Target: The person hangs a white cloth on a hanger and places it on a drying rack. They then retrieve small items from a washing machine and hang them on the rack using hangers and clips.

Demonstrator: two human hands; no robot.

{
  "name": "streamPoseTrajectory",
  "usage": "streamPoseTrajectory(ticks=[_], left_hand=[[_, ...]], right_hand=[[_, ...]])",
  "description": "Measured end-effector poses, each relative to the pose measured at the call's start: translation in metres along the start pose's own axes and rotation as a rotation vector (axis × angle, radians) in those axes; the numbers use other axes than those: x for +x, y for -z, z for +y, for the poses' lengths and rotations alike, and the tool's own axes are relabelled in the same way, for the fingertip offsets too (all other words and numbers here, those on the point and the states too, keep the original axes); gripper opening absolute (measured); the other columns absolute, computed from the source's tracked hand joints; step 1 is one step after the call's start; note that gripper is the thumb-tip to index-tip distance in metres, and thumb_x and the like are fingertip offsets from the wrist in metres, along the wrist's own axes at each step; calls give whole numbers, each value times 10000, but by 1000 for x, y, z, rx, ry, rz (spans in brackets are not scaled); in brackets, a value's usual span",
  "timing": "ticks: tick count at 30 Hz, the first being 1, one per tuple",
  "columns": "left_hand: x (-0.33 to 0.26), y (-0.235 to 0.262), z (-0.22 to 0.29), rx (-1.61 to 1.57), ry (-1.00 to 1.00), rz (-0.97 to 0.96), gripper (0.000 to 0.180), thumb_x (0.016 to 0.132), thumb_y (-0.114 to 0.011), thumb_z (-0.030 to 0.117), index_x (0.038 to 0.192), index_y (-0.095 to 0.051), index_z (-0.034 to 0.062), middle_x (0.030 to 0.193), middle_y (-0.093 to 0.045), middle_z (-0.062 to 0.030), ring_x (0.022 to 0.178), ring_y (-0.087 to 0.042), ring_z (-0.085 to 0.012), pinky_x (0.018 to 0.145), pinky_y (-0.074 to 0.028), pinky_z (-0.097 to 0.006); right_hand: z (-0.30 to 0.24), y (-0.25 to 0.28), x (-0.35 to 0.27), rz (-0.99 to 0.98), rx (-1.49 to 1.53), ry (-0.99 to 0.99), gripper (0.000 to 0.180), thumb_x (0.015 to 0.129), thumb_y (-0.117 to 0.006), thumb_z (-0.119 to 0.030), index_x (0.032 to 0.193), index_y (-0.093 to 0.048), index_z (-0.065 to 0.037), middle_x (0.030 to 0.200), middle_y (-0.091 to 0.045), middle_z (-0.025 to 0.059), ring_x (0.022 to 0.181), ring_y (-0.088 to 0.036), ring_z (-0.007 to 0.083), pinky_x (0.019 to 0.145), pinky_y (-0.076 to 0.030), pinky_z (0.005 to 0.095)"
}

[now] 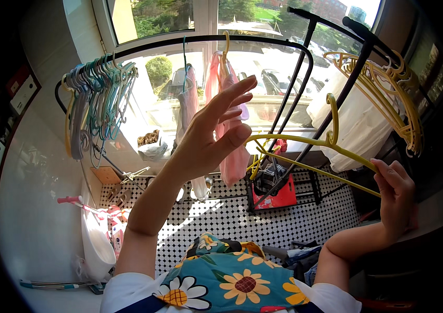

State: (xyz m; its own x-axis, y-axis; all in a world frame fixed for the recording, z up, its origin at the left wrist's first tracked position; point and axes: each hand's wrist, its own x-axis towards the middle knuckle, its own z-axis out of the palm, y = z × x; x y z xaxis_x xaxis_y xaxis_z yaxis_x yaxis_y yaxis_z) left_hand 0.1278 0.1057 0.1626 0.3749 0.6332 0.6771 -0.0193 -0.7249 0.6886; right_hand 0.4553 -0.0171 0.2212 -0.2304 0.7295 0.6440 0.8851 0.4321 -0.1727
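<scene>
A yellow clothes hanger (305, 141) is held up in front of me, its hook pointing upward. My right hand (394, 189) pinches one end of it between thumb and fingers. My left hand (204, 133) is raised by the opposite end, fingers stretched out and thumb apart; whether the thumb touches the hanger I cannot tell. No garment is on this hanger. Behind my left hand, a pink garment (234, 164) and a greyish-pink garment (186, 112) hang from a black rail (172, 40).
Many blue and grey hangers (104, 91) crowd the rail's left end. Yellow hangers (388, 99) and white cloth (354, 125) hang at right on a black frame (331, 109). A red box (286, 194) stands on the tiled floor (195, 221). A pink-handled scooter (75, 200) is at left.
</scene>
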Motion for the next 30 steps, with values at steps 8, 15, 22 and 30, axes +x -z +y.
streamPoseTrajectory(ticks=[8, 15, 22, 30], left_hand=[[-23, -20, 31, -153, -126, -228, 827, 816, -543, 555, 1405, -281, 38, 1438, -323, -144, 1338, -297, -294, 1064, -270, -448], [-50, 2, 42, -497, -180, -177, 455, 719, -768, 213, 1048, -587, -44, 916, -677, -142, 843, -674, -214, 741, -543, -323], [-70, 58, 35, 24, 119, 289, 182, 793, -717, 158, 806, -640, -7, 713, -663, -62, 647, -638, -109, 621, -525, -244], [-75, 91, -12, 15, 292, 423, 272, 823, -689, 281, 822, -592, 27, 677, -629, -37, 596, -622, -96, 560, -517, -221]], right_hand=[[-27, 6, -1, -214, 132, 309, 296, 678, -679, -43, 974, -678, -30, 556, -423, 45, 448, -449, 154, 417, -325, 274], [-50, -37, 14, -234, 332, 319, 236, 719, -691, -41, 955, -681, -48, 580, -429, 52, 452, -467, 164, 409, -343, 284], [-75, -88, 26, -512, 553, 346, 392, 854, -571, -39, 1241, -510, -28, 793, -523, 83, 571, -519, 233, 530, -431, 333], [-85, -125, 31, -853, 1187, 372, 628, 822, -535, -21, 1407, -304, -20, 878, -518, 75, 775, -525, 160, 718, -441, 278]])
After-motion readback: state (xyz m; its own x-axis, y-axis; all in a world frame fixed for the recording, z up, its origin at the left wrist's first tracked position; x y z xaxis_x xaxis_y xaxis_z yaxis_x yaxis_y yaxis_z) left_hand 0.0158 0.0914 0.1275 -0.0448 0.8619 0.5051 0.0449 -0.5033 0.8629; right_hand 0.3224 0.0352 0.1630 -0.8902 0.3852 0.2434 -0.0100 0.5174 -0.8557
